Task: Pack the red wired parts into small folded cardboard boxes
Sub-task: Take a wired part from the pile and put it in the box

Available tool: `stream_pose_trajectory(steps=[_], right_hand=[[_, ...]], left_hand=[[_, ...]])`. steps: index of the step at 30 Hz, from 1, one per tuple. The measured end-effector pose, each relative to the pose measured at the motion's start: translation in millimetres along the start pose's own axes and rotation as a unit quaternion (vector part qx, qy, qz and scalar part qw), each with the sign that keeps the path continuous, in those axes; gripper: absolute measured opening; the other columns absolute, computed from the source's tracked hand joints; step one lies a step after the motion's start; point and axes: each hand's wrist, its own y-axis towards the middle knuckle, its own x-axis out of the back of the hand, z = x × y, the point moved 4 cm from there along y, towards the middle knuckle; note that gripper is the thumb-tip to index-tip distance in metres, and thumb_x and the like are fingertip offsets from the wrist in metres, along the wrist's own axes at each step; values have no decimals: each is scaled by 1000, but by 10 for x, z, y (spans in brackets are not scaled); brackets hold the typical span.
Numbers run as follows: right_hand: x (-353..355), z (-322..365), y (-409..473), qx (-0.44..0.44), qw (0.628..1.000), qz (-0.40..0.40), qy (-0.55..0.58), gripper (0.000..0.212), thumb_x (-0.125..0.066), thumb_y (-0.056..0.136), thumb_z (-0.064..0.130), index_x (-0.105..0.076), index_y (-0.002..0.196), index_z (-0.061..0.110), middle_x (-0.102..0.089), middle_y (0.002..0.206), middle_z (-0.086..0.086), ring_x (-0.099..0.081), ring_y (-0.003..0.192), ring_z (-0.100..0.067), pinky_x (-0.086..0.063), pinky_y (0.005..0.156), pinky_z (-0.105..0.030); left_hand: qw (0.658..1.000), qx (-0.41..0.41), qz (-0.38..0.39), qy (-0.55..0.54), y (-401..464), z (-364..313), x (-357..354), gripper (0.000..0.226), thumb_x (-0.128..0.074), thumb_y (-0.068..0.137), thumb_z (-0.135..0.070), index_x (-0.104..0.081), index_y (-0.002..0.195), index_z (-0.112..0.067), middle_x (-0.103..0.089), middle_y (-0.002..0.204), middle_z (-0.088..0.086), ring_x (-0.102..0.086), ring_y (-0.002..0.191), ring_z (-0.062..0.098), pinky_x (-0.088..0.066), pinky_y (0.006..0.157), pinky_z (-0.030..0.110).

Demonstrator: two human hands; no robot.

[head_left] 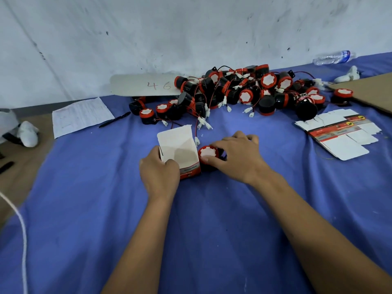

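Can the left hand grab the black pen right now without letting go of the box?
Probably not. The left hand grips the open box near the middle of the blue cloth, while the pen lies well off to the far left beside the paper sheet.

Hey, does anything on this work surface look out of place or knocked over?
A plastic water bottle lies on its side at the far right edge by the wall. The red wired parts sit in a loose tangled heap, wires crossing. Otherwise nothing stands out.

A single wide-angle head-worn camera looks forward and down from close above the blue-covered counter (84, 187), both forearms reaching in from the bottom edge toward the white wall (191, 28) behind.
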Motion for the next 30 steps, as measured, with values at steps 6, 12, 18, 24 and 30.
stream_pose_trajectory(steps=[6,12,18,24,30], right_hand=[[96,-1,-106,-9,997,-32,70,63,-36,73,86,-69,93,35,-65,82,17,-55,85,-9,-36,87,-39],[663,356,-166,135,918,-255,273,53,-69,88,53,-66,124,14,-59,101,13,-47,79,6,-43,80,-15],[525,762,-65,143,986,-49,77,52,-59,91,56,-58,133,26,-64,127,7,-59,112,-18,-46,95,-37],[480,738,-14,59,998,26,9,35,-61,90,51,-62,112,25,-66,108,4,-61,98,-23,-46,71,-34],[469,859,42,69,989,114,-69,16,-57,95,32,-60,103,18,-59,107,-2,-60,93,-25,-46,68,-35]], left_hand=[[1000,8,15,-16,111,68,33,27,-47,81,4,-53,72,-20,-58,72,-10,-55,65,3,-36,46,11],[997,-19,74,-1,137,69,-52,20,-49,84,-1,-64,88,-14,-68,83,-4,-61,77,17,-49,61,30],[992,-42,121,-17,113,22,-43,21,-63,87,-7,-73,104,-14,-73,91,-8,-68,86,17,-57,76,35],[979,-43,184,-75,101,-34,13,30,-49,78,-20,-68,93,-2,-72,94,18,-65,91,41,-56,80,59],[949,42,226,-216,102,-21,15,19,-52,77,-22,-69,80,-13,-71,79,-1,-63,73,11,-52,62,26]])
